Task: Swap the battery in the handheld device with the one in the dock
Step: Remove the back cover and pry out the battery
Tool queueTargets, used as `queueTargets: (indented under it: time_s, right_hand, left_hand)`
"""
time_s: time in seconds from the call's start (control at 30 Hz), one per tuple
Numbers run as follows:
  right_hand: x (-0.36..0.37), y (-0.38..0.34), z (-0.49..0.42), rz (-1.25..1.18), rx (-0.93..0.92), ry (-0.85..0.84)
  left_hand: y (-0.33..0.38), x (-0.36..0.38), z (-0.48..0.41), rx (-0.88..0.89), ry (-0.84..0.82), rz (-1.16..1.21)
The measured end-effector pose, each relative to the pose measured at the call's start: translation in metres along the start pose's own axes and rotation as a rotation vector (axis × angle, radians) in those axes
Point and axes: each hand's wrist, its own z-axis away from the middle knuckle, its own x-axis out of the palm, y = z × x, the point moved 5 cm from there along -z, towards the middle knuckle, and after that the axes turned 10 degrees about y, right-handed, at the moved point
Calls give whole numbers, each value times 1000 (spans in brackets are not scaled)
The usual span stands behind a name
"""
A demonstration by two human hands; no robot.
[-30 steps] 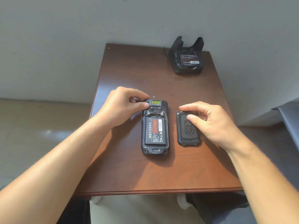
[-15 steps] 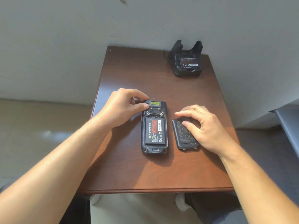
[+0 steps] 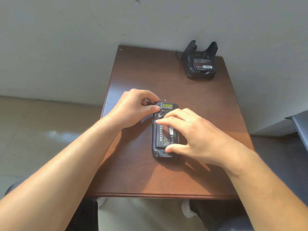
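The black handheld device [image 3: 158,154] lies face down mid-table with its back cover off. Its battery [image 3: 162,136], with a white and red label, sits in the open bay. My left hand [image 3: 133,107] pinches the device's top left corner. My right hand [image 3: 196,135] spans the battery, index fingertip at its top edge and thumb at its bottom edge. The black dock [image 3: 200,75] stands at the far right corner with a second battery [image 3: 203,64] in its rear slot. The removed back cover is hidden from view.
The brown wooden table [image 3: 150,72] stands against a grey wall, with its near edge just above my lap. A grey surface [image 3: 300,127] juts in at the right, below table height. Bare floor lies to the left.
My right hand has left the back cover and moved left onto the device, with its fingers now on the battery's ends. The left hand stays on the device's top corner.
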Motion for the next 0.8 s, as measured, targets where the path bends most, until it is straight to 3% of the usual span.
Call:
queueTargets:
  time_s: [0.2,0.37,0.8]
  right_hand:
    - [-6,-10,-12,209,-46,-117]
    - [-5,-23,-12,411,-96,-100]
    - [-4,-31,-15,447,-93,-146]
  left_hand:
    - [3,-2,2,15,9,-10]
    - [4,-3,5,14,34,11]
    - [0,1,5,58,77,15]
